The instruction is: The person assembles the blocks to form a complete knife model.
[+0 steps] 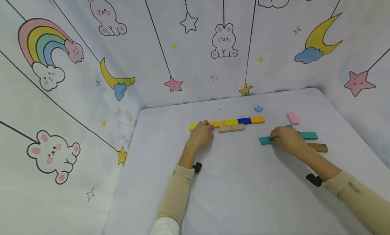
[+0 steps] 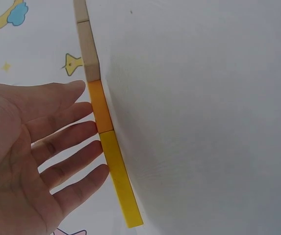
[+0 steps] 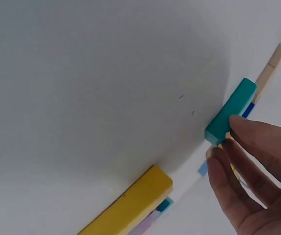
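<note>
A row of yellow, orange and blue blocks lies end to end on the table. My left hand point(image 1: 201, 135) is at its left end; in the left wrist view its extended fingers touch the side of an orange block point(image 2: 101, 107) and a yellow block point(image 2: 121, 176). Two plain wooden blocks point(image 1: 231, 128) lie along the near side of the row, right of that hand. Farther right, my right hand point(image 1: 287, 140) pinches a teal block point(image 3: 232, 111) between thumb and fingers, its left end point(image 1: 264, 140) showing in the head view.
Behind the right hand lie another teal block point(image 1: 308, 136) and a brown wooden block point(image 1: 318, 147). A pink block point(image 1: 293, 118) and a small light-blue block point(image 1: 258, 108) lie farther back. The white-covered table point(image 1: 231, 191) meets a cartoon-printed cloth point(image 1: 201, 69) behind.
</note>
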Motion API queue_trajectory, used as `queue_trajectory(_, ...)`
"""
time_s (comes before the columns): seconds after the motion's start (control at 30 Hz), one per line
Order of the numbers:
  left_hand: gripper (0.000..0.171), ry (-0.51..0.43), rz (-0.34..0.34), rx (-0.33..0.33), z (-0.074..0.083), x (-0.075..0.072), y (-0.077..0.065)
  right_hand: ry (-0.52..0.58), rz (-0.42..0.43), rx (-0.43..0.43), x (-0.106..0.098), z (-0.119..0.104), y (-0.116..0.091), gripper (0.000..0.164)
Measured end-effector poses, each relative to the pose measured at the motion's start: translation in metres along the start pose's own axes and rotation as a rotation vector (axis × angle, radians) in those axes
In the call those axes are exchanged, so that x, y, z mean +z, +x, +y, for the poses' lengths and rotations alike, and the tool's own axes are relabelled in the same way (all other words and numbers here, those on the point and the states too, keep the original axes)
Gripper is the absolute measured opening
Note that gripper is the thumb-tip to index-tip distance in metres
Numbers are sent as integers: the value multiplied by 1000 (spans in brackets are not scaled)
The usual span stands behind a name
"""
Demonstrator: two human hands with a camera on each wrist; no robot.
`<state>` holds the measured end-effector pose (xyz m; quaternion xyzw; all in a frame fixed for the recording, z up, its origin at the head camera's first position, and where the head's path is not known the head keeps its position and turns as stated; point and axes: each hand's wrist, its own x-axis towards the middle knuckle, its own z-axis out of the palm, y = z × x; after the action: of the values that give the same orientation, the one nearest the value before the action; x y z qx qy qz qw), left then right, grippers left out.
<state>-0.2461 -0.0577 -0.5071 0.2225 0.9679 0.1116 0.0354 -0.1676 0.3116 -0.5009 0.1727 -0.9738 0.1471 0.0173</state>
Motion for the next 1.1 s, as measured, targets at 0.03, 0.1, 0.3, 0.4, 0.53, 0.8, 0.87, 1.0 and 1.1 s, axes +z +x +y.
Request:
queue_trajectory(0.03,40,-1,-1,-2,0,0,0,8,-2,-1,0,-1,3,18)
queue_trajectory(0.1,40,-3,1,-2,1,0,-1,18,-4,6,1,-2,8,18)
queue_trajectory(0.3,39,-15,17,15,2,-1,-1,41,-2,36,4,-3,25,17)
queue_trajectory(0.4,39,-10,23,15,2,0,0,60,-8,69,4,-6,33,18)
queue_trajectory(0.53,38,10,26,4,3,1,3,71,-29,104,4,-9,43,19)
queue_trajectory(0.8,39,14,24,0,8,0,6,79,1,79,6,-11,55,19)
queue_trajectory(0.87,39,20,23,-4,8,1,7,82,16,76,8,-10,58,18)
queue_trajectory(1.0,39,20,17,-4,6,2,6,86,36,92,12,-11,62,17)
queue_trajectory(1.1,39,13,13,10,4,2,5,92,50,113,15,-10,64,15)
